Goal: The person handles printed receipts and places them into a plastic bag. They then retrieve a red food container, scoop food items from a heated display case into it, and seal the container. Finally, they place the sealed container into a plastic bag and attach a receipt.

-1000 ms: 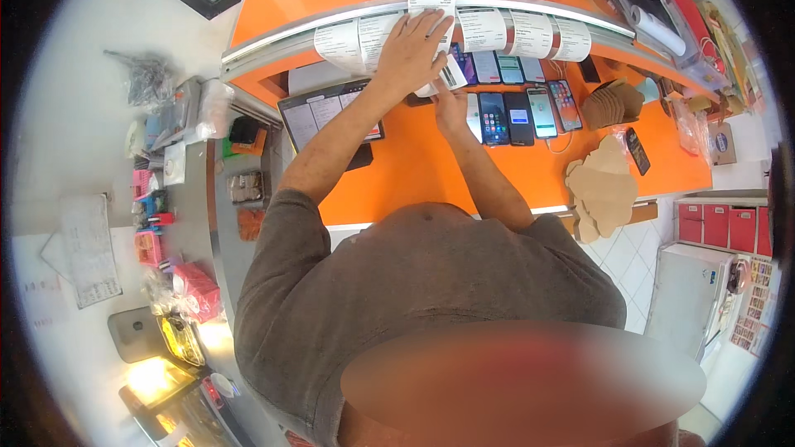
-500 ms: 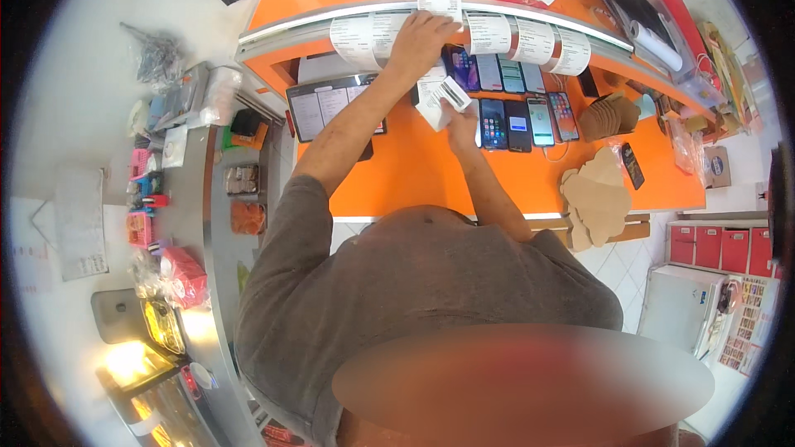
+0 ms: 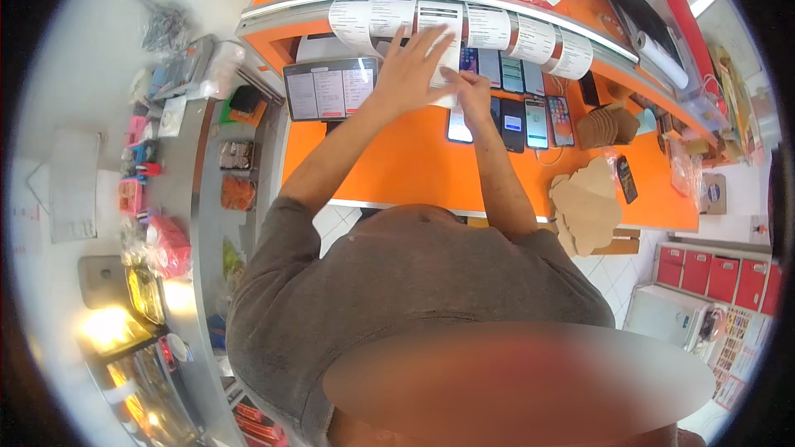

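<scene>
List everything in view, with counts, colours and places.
Rail: one, silver, upper centre
Handled receipt: one, white, at both hands
Other receipts: five, white, along rail
Counter: one, orange, centre
Phones: at least nine, mostly dark-framed, on counter
Tablet: one, dark-framed, counter's left
Cardboard pieces: several, brown, counter's right
Tube: one, red, upper right
Cabinet fronts: at least four, red, far right
Shelf items: several, mixed colours, left
Shirt: one, grey, lower centre
Left hand: one, bare, over handled receipt
Right hand: one, bare, pinching receipt's edge

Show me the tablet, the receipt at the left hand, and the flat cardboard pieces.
Tablet [image 3: 330, 91]: head view, middle of its lit screen.
Receipt [image 3: 439, 14]: head view, its printed upper part.
Flat cardboard pieces [image 3: 590, 199]: head view, broad face of the upper piece.
</scene>
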